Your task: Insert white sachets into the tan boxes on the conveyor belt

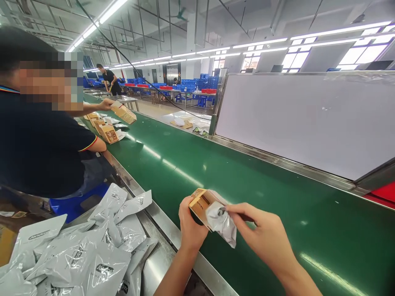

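My left hand [193, 230] is curled round the box [200, 202], keeping it tilted above the green belt [173, 164]. My right hand [265, 234] has thumb and forefinger pinched together on the pouch [224, 224] at the box's end; how far inside it sits, I can't quite tell. More pouches [83, 255] lie heaped on the steel ledge [159, 263] to my left.

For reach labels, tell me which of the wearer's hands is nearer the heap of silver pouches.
Left. The left hand, gripping a carton, is to the right of the heap; the right hand, pinching a silvery package, is farther right.
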Available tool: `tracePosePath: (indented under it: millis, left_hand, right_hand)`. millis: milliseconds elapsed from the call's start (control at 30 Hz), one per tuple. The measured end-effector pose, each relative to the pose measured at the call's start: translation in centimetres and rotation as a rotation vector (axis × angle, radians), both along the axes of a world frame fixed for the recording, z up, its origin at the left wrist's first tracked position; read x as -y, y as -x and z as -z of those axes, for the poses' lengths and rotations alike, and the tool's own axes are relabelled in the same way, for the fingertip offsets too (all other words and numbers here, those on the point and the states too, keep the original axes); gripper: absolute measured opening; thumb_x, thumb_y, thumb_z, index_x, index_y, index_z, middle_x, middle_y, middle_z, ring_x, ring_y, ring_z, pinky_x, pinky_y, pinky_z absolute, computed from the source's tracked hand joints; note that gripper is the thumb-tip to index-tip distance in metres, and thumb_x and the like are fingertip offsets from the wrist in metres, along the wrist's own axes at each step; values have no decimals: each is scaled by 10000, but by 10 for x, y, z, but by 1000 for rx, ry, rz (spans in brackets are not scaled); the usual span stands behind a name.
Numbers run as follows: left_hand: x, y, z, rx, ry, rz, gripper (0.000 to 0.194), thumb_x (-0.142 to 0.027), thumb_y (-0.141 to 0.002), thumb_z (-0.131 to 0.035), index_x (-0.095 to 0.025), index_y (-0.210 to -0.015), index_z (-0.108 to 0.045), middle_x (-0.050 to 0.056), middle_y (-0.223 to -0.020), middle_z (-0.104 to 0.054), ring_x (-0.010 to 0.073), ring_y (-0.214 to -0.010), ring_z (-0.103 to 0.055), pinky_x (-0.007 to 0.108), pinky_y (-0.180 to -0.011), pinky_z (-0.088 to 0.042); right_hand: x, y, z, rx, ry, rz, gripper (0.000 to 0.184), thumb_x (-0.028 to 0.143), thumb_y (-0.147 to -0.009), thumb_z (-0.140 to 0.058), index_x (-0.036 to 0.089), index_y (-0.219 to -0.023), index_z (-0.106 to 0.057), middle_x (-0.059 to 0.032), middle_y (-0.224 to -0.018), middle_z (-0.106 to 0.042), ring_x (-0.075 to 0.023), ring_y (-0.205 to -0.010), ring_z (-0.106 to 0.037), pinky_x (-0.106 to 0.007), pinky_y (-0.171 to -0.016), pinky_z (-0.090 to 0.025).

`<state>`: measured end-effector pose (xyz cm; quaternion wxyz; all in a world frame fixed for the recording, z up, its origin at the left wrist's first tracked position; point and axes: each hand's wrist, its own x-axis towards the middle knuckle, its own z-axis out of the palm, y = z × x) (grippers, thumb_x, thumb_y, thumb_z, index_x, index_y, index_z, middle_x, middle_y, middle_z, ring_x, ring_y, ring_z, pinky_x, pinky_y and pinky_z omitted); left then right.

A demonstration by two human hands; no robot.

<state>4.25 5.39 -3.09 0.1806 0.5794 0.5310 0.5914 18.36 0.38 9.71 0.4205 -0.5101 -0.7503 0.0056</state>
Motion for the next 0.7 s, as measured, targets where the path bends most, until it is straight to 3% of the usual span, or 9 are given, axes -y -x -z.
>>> tracePosePath:
  millis: [67, 167, 233, 300, 367, 467, 567, 633, 700]
  left_hand:
    - [1, -2, 3, -177, -130, 29, 666, -233, -608, -721, -205, -1202, -423, 119, -1196, -534, 280, -1123, -547, 473, -939, -478]
    - [4, -7, 5, -298, -230, 10, 608, -181, -659, -655, -219, -1213, -408, 125, -1225, -512, 277, -1139, -535, 494, -948, -466]
    - [6, -9, 5, -288, -219, -6, 567, -190, -685, -637, -225, -1202, -406, 120, -1205, -527, 271, -1122, -545, 500, -945, -463]
    - [8, -9, 5, -245, -145, -2, 570, -242, -686, -658, -222, -1196, -404, 116, -1166, -550, 272, -1089, -560, 497, -930, -470]
    - [10, -8, 6, -190, -80, 32, 575, -316, -700, -654, -219, -1208, -404, 119, -1150, -565, 276, -1067, -570, 493, -923, -473]
    - [12, -6, 12, -176, -96, 145, 562, -441, -772, -542, -229, -1275, -404, 131, -1215, -550, 299, -1135, -535, 525, -988, -417]
    - [15, -7, 20, -224, -144, 217, 474, -448, -849, -414, -265, -1286, -441, 119, -1241, -544, 306, -1173, -515, 540, -1015, -385]
    - [17, -8, 25, -194, -121, 245, 449, -423, -859, -414, -275, -1280, -460, 118, -1246, -536, 302, -1170, -518, 519, -1002, -407]
    - [19, -9, 30, -122, -97, 284, 496, -429, -835, -453, -269, -1305, -440, 127, -1271, -511, 311, -1189, -500, 513, -999, -414]
  right_hand:
    - [-11, 1, 5, 94, -5, 89, 234, 138, -862, -461, 227, -815, -673, 31, -751, -704, -91, -568, -637, -165, -494, -497]
    - [-16, 7, 15, 275, -189, 170, 281, 141, -902, -414, 200, -859, -685, -33, -806, -679, -116, -627, -627, -205, -540, -498]
    - [-11, 11, 20, 325, -261, 122, 279, 125, -913, -400, 168, -959, -671, -58, -821, -676, -137, -696, -637, -230, -607, -521]
    - [-3, 10, 21, 355, -239, 6, 291, 126, -918, -391, 122, -1097, -619, -99, -965, -688, -171, -893, -648, -263, -746, -547]
    - [5, 7, 19, 432, -99, -96, 352, 198, -928, -400, 62, -1220, -542, -162, -1191, -618, -231, -1122, -574, -335, -876, -536]
    - [7, 4, 10, 525, 300, -155, 626, 445, -889, -483, 15, -1341, -427, -220, -1363, -465, -326, -1285, -416, -472, -983, -469]
    - [-4, 7, 0, 473, 647, -203, 868, 607, -731, -626, 113, -1400, -378, -162, -1432, -399, -321, -1345, -321, -484, -1081, -357]
    - [-14, 10, -3, 465, 749, -246, 911, 617, -654, -687, 165, -1392, -403, -126, -1444, -392, -326, -1354, -299, -481, -1097, -329]
    - [-22, 12, 0, 503, 748, -283, 873, 622, -645, -687, 165, -1354, -461, -135, -1411, -437, -348, -1322, -349, -491, -1061, -373]
